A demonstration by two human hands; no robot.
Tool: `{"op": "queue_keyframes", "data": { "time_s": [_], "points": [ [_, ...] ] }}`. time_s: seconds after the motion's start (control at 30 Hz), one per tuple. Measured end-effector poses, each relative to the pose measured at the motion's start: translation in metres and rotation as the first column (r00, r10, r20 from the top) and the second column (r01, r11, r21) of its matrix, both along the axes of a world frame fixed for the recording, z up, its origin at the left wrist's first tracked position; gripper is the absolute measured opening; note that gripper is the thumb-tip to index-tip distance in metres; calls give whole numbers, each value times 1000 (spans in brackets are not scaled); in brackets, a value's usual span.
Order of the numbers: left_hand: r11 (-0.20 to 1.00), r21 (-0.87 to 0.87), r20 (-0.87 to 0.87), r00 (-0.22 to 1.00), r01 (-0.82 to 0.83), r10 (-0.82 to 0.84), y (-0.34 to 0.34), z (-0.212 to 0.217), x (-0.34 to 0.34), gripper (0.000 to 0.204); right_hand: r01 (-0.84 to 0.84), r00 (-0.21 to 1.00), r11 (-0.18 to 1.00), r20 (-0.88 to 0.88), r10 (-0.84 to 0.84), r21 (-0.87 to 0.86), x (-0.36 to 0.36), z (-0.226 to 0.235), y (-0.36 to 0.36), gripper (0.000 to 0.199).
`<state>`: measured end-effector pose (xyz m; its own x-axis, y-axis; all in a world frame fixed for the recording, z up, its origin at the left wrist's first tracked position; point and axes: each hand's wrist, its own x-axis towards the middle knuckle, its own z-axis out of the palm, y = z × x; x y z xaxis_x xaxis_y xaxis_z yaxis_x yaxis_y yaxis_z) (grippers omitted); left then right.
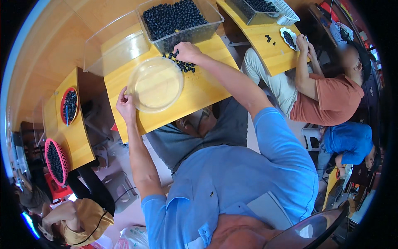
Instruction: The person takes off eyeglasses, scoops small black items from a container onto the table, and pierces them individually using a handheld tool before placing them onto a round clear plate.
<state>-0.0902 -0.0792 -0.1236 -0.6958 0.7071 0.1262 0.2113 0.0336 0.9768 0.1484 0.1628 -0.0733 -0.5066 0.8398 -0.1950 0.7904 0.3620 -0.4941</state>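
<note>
An empty clear plastic bowl (156, 85) sits on the yellow wooden table (199, 91). My left hand (125, 102) pinches the bowl's left rim. My right hand (187, 51) rests over a small heap of dark berries (185, 65) lying loose on the table just beyond the bowl; whether its fingers hold berries is hidden. Behind the heap stands a clear tub (178, 20) filled with the same dark berries.
A clear empty tub (116, 45) stands to the left. The left table carries a red bowl (69, 106) and a pink basket (55, 160) of berries. A person in an orange shirt (331, 97) works at the right table beside a white dish (289, 38).
</note>
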Motion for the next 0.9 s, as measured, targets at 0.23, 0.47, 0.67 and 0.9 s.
{"op": "queue_keyframes", "data": {
  "time_s": [0.23,0.47,0.67,0.9],
  "points": [
    [1000,-5,-32,999,-5,5,0,-5,-3,40,106,993,994,-47,-104,36,-6,4,-12,34],
    [1000,-6,-79,997,0,0,0,-7,-2,37,63,987,926,-114,-113,-373,-3,21,-1,58],
    [1000,12,-60,998,9,-8,4,-9,-4,36,40,917,929,-355,-180,-368,12,22,-2,67],
    [999,40,-48,999,-10,12,1,-7,-4,36,-19,890,1000,-455,20,7,89,62,4,36]
  ]
}}
